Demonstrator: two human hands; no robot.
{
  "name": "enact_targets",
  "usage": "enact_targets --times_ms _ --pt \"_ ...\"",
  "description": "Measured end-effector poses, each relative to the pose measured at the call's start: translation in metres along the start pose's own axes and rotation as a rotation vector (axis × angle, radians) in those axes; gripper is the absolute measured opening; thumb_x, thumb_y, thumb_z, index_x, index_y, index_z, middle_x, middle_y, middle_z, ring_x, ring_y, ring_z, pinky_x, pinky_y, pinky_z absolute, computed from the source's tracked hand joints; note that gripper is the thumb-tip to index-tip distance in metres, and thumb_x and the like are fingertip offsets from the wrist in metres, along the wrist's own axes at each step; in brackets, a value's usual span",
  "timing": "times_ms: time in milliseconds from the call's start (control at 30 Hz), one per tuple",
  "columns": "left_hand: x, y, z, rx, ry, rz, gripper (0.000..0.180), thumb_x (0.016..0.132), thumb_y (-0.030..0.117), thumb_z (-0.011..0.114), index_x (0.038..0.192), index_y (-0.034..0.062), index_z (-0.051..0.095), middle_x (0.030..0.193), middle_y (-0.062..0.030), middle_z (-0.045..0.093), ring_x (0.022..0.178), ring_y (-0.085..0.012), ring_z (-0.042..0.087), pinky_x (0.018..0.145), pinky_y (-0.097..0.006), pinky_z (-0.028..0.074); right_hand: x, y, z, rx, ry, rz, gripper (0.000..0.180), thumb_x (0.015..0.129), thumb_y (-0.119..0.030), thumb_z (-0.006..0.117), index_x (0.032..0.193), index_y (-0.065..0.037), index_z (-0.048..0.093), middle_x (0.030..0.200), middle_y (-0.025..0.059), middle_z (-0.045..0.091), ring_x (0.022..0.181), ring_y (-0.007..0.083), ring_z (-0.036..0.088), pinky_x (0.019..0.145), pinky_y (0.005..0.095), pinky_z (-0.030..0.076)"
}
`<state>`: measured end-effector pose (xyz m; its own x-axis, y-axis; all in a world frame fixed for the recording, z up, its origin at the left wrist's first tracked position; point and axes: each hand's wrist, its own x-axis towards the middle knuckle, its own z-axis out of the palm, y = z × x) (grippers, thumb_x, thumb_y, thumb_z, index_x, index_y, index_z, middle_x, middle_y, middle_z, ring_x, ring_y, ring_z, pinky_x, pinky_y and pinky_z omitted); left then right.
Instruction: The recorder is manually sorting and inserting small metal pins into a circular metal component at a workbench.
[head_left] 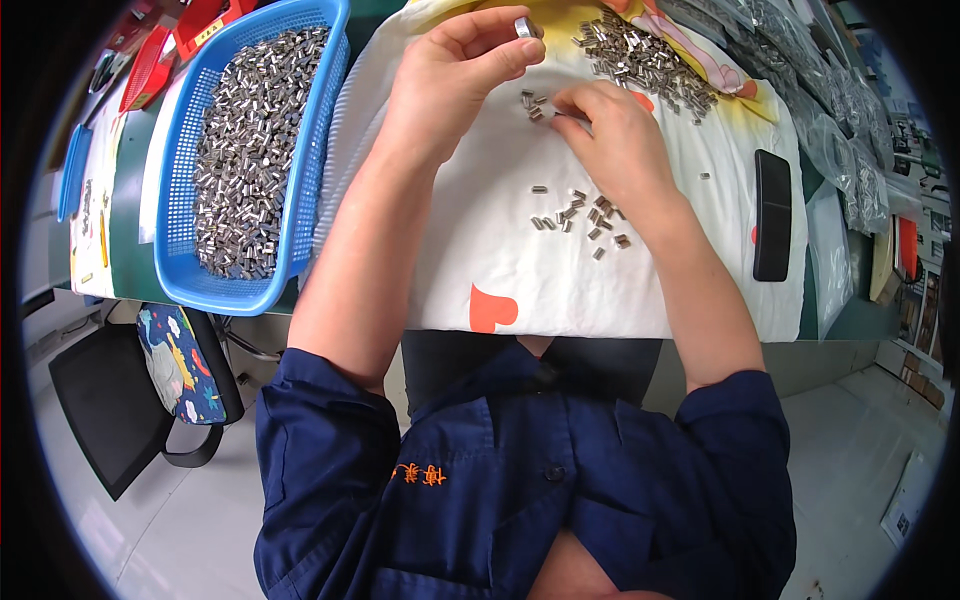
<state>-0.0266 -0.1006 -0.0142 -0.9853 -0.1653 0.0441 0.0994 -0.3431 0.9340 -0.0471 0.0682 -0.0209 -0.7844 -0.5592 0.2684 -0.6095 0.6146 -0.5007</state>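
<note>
Metal pieces (pixel 600 216) dot cloth (pixel 450 250) (chair (pixel 110 400) left).

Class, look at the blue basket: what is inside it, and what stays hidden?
The basket holds a heap of small, shiny metal cylinders. Only the top layer shows; the heap covers whatever lies deeper.

The left hand (pixel 450 70) pinches a round metal part (pixel 524 27); the right hand (pixel 617 137) bends over the white cloth (pixel 600 300) beside small metal cylinders (pixel 536 114).

Black chair (pixel 115 400) on pale tiled floor (pixel 185 530)
</note>
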Motion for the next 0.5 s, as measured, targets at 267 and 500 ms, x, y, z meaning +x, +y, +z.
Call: enact_targets --times_ms 267,500 --pt "-0.009 0.000 0.001 0.215 -0.231 -0.101 0.036 0.078 0.009 0.065 0.111 -0.0007 0.055 0.094 -0.0072 0.062 0.087 -0.0134 0.059 0.079 -0.026 0.046 -0.006 0.006 -0.011 0.332 0.087 0.241 0.008 0.077 -0.004 0.059 0.084 -0.002 0.062 0.081 0.0085 0.063 0.072 0.0182 0.060 0.066 0.0272 0.047" --pt "-0.013 0.002 0.009 0.232 -0.322 -0.146 0.037 0.076 0.007 0.066 0.111 -0.0007 0.056 0.093 -0.0053 0.063 0.085 -0.0108 0.058 0.078 -0.023 0.045 -0.005 0.012 -0.019 0.826 0.106 0.163 0.007 0.080 -0.003 0.058 0.086 -0.001 0.061 0.076 0.0000 0.062 0.068 0.0050 0.055 0.062 0.0192 0.045"
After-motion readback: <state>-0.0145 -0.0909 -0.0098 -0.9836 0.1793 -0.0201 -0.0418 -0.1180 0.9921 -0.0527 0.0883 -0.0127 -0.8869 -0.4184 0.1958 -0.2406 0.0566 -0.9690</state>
